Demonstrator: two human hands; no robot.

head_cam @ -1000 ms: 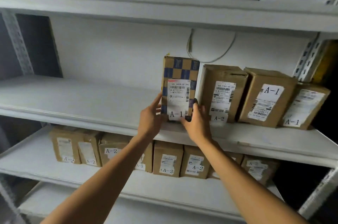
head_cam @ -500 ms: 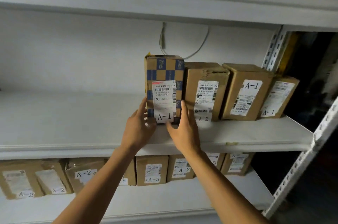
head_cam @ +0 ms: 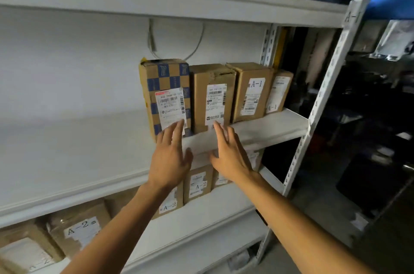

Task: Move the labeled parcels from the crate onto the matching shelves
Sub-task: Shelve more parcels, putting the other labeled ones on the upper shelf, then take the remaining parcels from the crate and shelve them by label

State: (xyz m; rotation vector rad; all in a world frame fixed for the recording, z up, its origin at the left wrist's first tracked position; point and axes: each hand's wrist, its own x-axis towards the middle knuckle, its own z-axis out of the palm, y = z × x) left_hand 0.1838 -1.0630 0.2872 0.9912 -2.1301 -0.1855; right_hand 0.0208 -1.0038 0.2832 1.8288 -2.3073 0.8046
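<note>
A blue-checked cardboard parcel (head_cam: 165,94) with a white shipping label stands upright on the middle shelf (head_cam: 268,130), leftmost in a row of brown parcels. Beside it stand a plain brown parcel (head_cam: 212,96), a parcel marked A-1 (head_cam: 252,91) and a smaller one (head_cam: 280,92). My left hand (head_cam: 171,159) is open with fingers spread, its fingertips at the checked parcel's lower label. My right hand (head_cam: 230,155) is open too, fingertips just below the second parcel. Neither hand holds anything. The crate is out of view.
The lower shelf (head_cam: 201,211) carries several brown parcels marked A-2 (head_cam: 78,231). The left part of the middle shelf is bare white board. A white slotted upright (head_cam: 318,103) bounds the shelves on the right, tagged A-1 near its top. Dark clutter lies beyond it.
Both hands have let go of the checked parcel and drawn back from it with fingers spread. The parcel now stands alone against its neighbour. The camera has swung left and closer.
</note>
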